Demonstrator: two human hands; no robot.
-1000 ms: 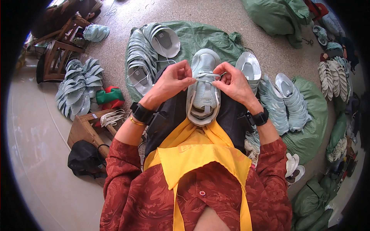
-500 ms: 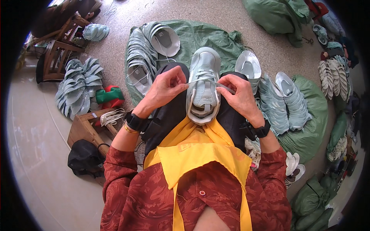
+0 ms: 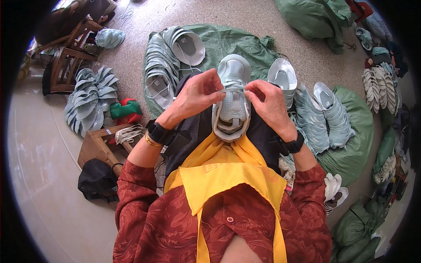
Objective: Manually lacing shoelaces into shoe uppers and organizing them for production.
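Item one: pale blue-grey mesh shoe [image 3: 232, 109], upper centre of my frame, toe upward. Item two: thin pale lace [image 3: 234, 89], strung across it. Left hand [image 3: 198, 94], left of centre: I see thumb and fingers pinching the lace. Right hand [image 3: 269, 103], right of centre: likewise pinched.

A pale blue shoe [image 3: 232, 116] sat between the person's knees, its toe pointing away from the body. The left hand [image 3: 197, 93] and right hand [image 3: 269, 105] pinched a pale lace [image 3: 234, 90] from either side – it stretched across the shoe's tongue. A yellow apron [image 3: 232, 179] covered the lap. Beyond the knees, a green sack [image 3: 228, 41] bore a nested row of pale uppers [image 3: 158, 61]; a wooden stool [image 3: 97, 149] stood to the left – a black bag [image 3: 96, 179] hung against it.
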